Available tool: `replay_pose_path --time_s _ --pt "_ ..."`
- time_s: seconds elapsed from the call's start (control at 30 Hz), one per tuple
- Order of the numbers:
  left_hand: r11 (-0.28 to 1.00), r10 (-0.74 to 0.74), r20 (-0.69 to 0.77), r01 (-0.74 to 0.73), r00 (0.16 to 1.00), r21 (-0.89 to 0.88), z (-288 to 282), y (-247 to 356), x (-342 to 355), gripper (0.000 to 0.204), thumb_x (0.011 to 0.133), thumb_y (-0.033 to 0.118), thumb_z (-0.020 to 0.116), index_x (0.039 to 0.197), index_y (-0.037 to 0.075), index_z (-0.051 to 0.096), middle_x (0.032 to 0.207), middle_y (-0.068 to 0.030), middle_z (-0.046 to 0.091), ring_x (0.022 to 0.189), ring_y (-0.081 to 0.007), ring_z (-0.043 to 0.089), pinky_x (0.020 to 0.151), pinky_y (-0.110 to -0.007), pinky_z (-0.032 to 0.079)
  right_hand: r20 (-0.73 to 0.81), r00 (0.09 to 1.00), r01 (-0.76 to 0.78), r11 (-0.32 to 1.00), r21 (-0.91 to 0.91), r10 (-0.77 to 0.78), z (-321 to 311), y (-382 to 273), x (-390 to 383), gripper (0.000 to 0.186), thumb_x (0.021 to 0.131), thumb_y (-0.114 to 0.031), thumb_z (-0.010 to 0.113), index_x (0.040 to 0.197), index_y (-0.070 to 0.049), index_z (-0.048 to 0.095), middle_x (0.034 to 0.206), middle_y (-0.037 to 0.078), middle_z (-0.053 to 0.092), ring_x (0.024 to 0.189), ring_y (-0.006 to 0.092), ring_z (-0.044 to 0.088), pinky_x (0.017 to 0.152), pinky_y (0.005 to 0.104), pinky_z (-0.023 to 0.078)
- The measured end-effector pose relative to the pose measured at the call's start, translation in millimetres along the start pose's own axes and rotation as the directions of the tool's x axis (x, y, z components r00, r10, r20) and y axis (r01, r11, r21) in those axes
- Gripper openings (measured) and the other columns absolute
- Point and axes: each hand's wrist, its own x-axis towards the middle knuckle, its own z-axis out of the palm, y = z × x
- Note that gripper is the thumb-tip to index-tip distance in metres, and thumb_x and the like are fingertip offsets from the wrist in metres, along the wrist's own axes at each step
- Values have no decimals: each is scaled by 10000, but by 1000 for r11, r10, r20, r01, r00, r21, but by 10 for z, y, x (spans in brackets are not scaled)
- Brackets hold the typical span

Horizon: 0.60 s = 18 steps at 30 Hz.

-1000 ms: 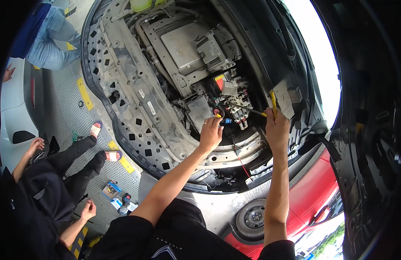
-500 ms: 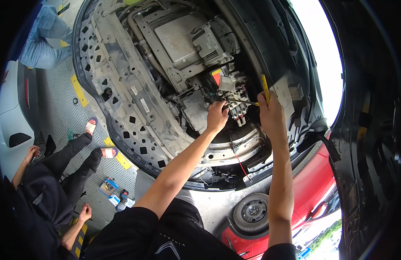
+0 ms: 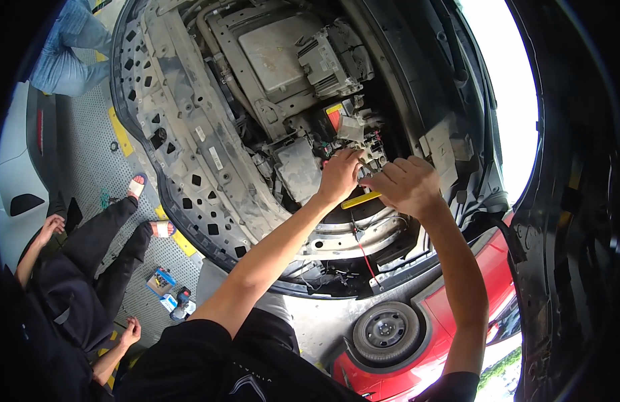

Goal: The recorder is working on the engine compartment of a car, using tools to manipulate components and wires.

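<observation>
In the head view my left hand is closed at the electrical terminal block in the engine bay, its fingertips on small parts I cannot make out. Beside it, on the right, my right hand is closed round a yellow-handled tool, whose working end is hidden by the fingers. A battery with a red and yellow label lies just beyond my hands. A grey box sits left of the block, and a thin red wire runs down toward the front edge.
The raised black bonnet stands at the right. A red car with a wheel is below. At left are a seated co-worker's legs, another person in jeans, a white car, a drill and a blue case.
My right hand has swung down and leftward, beside my left hand, and the yellow handle turned from upright to nearly level. My left fingers have shifted upward to the terminal block.
</observation>
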Motion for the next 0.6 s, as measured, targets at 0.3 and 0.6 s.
replay_pose_path --time_s 0.3,0.6 --pt "983 -177 -62 173 982 -64 -95 44 -406 304 933 14 675 1236 42 661 1173 -142 672 1073 -367 659 915 -446 556 -663 450 -850 514 -114 598 605 -364 -15 637 1044 -660 495 1034 -97 795 1391 181 550 1299 355 461 984 507 395" --pt "877 469 612 -420 637 -235 147 312 -1772 778 925 478 600 1602 152 400 1670 -86 391 1552 -309 338 1329 -600 -12 -420 -14 -145 413 899 908 895 -400 231 973 1015 -790 242 1621 -34 327 1711 166 293 1576 414 275 1266 643 230"
